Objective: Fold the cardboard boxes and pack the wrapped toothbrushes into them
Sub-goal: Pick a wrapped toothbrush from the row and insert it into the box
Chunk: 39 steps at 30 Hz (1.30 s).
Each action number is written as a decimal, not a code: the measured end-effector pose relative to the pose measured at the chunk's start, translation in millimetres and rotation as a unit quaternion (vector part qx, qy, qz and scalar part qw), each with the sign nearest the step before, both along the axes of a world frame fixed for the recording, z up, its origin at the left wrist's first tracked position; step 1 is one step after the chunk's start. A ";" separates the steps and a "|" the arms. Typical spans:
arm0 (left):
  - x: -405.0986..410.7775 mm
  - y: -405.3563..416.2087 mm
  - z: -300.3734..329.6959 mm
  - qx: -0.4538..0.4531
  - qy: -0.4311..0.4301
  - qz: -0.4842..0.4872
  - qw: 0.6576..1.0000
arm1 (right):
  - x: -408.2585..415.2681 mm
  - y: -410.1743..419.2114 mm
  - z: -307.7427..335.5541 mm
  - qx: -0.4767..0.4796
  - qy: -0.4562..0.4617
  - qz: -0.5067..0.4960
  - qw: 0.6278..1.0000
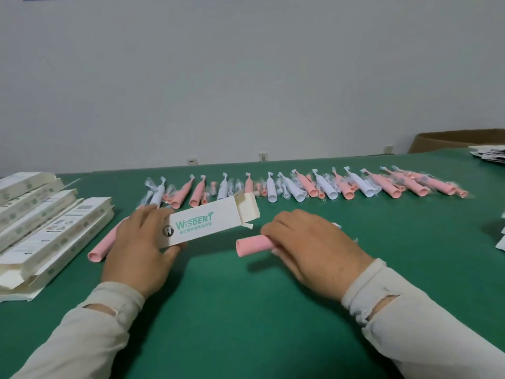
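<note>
Head view, looking down across a green desk [246, 310] set against a pale wall [246, 77].

The left hand [139, 247] grasps a white cardboard box [207, 224] by its near end, fingers over the top face and thumb underneath. The box is lifted off the desk and tilted, printed with green "WISDENT" lettering, and its far end is open, with the flaps [247, 206] standing up and out.

The right hand [314, 247] is curled around a pink toothbrush [254, 247], holding it just above the desk. Its thick open base points left toward the box's open end, just beside and slightly below it; the two are apart. The head end is hidden under the hand, so its wrapping is hard to make out.

A second pink toothbrush [105, 246] lies on the desk partly under the left hand.

Behind the hands, a long row of wrapped toothbrushes [314, 186], pink and white in clear film, runs across the desk, heads pointing toward the wall. The raised box covers part of this row.

At the left edge sits a pile of white boxes [46, 225], overlapping at angles. At far right are a brown carton [451, 140], some papers [489, 153] and, lower down, white scraps cut off by the picture's edge.

Both arms wear light-coloured sleeves [410, 324].
</note>
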<state>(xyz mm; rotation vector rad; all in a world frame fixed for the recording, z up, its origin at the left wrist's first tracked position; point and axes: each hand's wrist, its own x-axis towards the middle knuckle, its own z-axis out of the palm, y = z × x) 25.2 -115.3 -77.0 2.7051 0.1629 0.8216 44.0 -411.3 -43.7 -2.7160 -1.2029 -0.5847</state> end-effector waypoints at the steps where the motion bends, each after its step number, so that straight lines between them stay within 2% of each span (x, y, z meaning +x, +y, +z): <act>1: -0.7 0.0 -0.3 -0.003 0.000 -0.003 1.000 | -0.6 -2.8 2.1 0.020 -0.006 -0.007 1.000; 4: -3.6 -3.1 -1.7 -0.004 0.003 -0.017 1.000 | -0.6 -10.0 2.4 0.066 -0.017 -0.045 0.997; 8: -5.0 -7.1 -3.1 0.001 0.002 -0.033 0.999 | 3.9 -12.1 -3.6 0.083 -0.017 -0.094 0.992; 11: -5.5 -7.2 -2.1 -0.003 0.003 -0.054 0.999 | 7.5 -15.0 -7.1 0.066 -0.006 -0.112 0.992; 14: -6.5 -11.0 -3.1 0.006 0.008 -0.088 0.996 | 4.7 -13.6 -6.8 0.044 -0.009 -0.079 0.996; 19: -6.5 -15.8 -8.6 -0.010 0.037 -0.110 0.993 | -4.1 3.7 -10.0 0.047 -0.127 -0.019 0.991; 22: -5.7 -11.9 -10.2 -0.054 0.027 -0.111 0.992 | -1.5 3.9 -5.1 0.121 -0.192 -0.068 0.971; 25: -6.2 -11.9 -8.9 -0.067 0.007 -0.099 0.993 | 3.0 -4.0 -1.9 0.149 -0.223 -0.132 0.954; 29: -5.2 -10.4 -5.5 -0.074 -0.007 -0.077 0.994 | 8.2 -12.1 -5.0 0.205 -0.206 -0.185 0.939; 31: -5.5 -9.4 -3.8 -0.077 -0.017 -0.054 0.995 | 10.6 -15.1 -6.3 0.262 -0.168 -0.199 0.929; 35: -6.9 -9.4 -1.9 -0.060 -0.012 -0.026 0.998 | 11.4 -17.6 -11.4 0.399 -0.044 -0.147 0.904; 39: -7.9 -10.8 -2.6 -0.044 -0.003 -0.039 0.998 | 9.2 -11.7 -15.7 0.429 -0.002 -0.115 0.896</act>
